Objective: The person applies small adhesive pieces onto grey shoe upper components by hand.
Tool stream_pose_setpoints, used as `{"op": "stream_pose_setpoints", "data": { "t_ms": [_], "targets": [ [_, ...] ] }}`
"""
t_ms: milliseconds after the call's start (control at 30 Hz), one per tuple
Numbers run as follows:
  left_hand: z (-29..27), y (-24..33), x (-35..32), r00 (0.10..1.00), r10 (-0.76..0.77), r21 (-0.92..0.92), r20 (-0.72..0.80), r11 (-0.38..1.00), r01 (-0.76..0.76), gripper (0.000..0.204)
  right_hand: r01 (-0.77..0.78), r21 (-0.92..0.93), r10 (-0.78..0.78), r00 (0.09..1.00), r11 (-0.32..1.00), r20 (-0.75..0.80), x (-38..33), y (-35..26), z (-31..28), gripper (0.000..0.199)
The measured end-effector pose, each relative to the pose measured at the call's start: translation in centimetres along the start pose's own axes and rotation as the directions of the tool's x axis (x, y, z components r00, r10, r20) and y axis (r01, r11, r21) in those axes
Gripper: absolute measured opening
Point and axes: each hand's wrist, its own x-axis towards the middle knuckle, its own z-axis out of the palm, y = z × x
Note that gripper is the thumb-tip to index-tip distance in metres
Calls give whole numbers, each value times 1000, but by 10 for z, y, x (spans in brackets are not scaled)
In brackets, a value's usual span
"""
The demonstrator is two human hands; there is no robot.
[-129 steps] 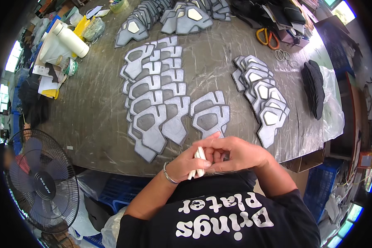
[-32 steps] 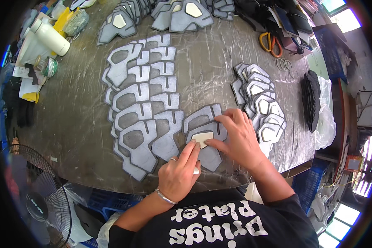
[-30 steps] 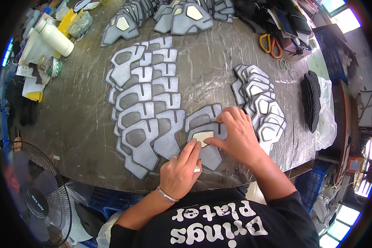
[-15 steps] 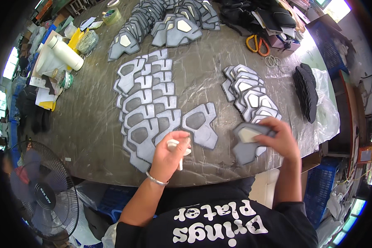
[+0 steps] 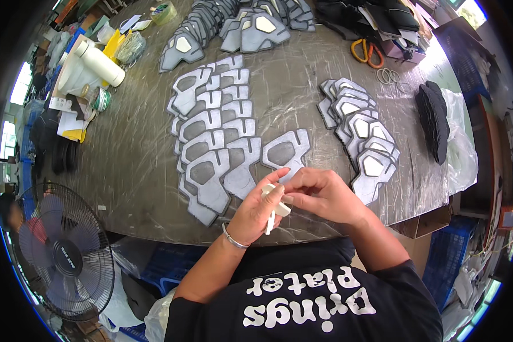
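Several small white pads [image 5: 280,209] are gripped in my left hand [image 5: 251,214], between its thumb and fingers. My right hand [image 5: 328,196] meets it in front of my chest, its thumb and fingers pinched together beside the pads; what lies in that pinch is hidden. Just beyond my hands lies a single grey shaped panel [image 5: 285,154] with a dark hollow, partly covered by my fingers. To its left, grey panels [image 5: 208,176] with the same hollows overlap in two columns. On the right, a curved row of grey panels [image 5: 367,185] carries white pads in the hollows.
More padded grey panels [image 5: 262,37] are stacked at the far edge of the table [image 5: 125,171]. Orange-handled scissors [image 5: 367,54] and pale rings [image 5: 387,76] lie far right, near a black padded item [image 5: 433,122]. A white bottle [image 5: 100,62] is at left; a fan [image 5: 65,256] stands lower left.
My right hand has left a padded panel at the near end of the right row and moved left to my left hand. The whole view has shifted slightly.
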Motion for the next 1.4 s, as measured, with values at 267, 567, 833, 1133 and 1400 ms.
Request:
{"op": "stream_pose_setpoints", "data": {
  "t_ms": [267,567,833,1133,1400],
  "targets": [
    [-10,-7,-3,999,9,14,33,1000,-10,58,-119,-32,117,990,992,-80,3,6,3,13],
    [-3,0,-8,969,-9,31,-247,999,17,40,366,-809,-591,806,460,29,-12,5,6,26],
    [-9,-2,-4,974,-19,40,-224,999,28,33,75,-466,-268,892,882,-365,-10,4,8,31],
    [-10,-7,14,864,472,729,-175,652,-208,27,-59,-179,-11,930,982,-367,37,26,-37,25],
    [-1,-9,2,864,501,937,-61,326,-123,30,-187,-249,131,965,950,-227,66,22,-44,26]
  ]
}}
